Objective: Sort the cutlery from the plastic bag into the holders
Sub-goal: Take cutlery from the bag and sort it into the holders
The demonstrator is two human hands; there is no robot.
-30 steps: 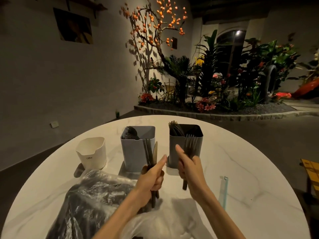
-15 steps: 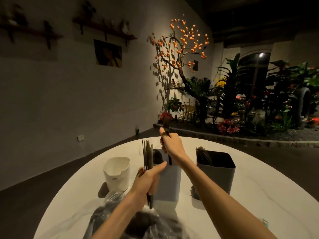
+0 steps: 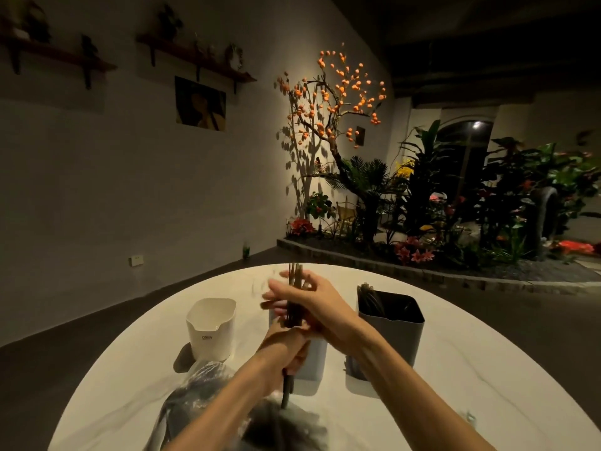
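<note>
On the round white marble table [image 3: 455, 379], furthest left, stands a white holder [image 3: 210, 333], upright, with a notched front rim and a small dark label. In front of it, at the near edge, lies the crinkled plastic bag [image 3: 195, 395] with dark contents showing through the film. Next along, the left hand [image 3: 286, 346] is curled round the lower part of a bundle of dark cutlery [image 3: 294, 307], which it holds upright; the handle ends poke out below the fist, over the bag. The right hand [image 3: 312, 297] reaches across at the upper part of the same bundle, its thumb and fingers round the stems, though motion blur makes it hard to say how many pieces it pinches. Behind both hands is a grey middle holder [image 3: 313, 356], mostly hidden by them. To the right, well apart from the hands, a dark grey holder [image 3: 390, 336] stands upright with several dark utensils leaning in its far left corner.
</note>
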